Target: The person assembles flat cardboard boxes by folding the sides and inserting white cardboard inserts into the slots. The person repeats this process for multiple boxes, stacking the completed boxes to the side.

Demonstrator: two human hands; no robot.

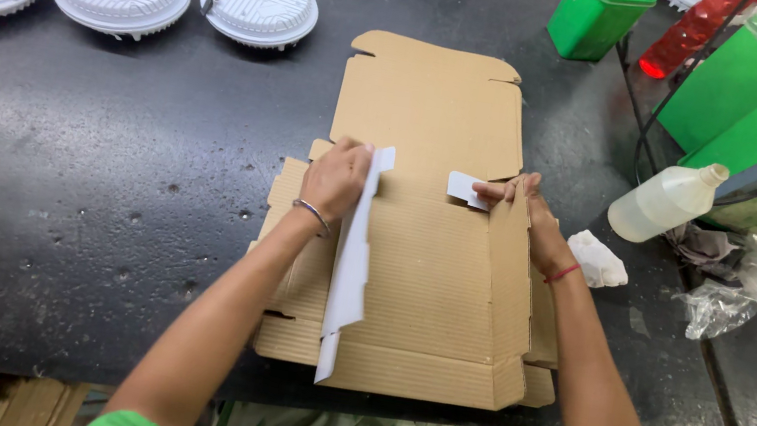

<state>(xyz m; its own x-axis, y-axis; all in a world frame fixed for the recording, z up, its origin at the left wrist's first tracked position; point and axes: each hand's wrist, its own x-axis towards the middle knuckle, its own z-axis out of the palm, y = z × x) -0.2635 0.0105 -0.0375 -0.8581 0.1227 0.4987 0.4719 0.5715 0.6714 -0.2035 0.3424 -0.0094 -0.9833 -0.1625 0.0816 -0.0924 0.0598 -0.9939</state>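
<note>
While the flat cardboard box blank [418, 250] lies on the dark table [77, 196], we pinch its side flaps upright, left hand [335, 179] and right hand [526, 211] each closed on one, and should crease both evenly along their scores

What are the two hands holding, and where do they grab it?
Both hold the flat cardboard box. The left hand grips its raised left side flap; the right hand grips the right side flap.

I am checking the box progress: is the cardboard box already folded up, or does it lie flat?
Partly folded. The cardboard box lies mostly flat; the left hand and right hand hold its side flaps upright.
</note>
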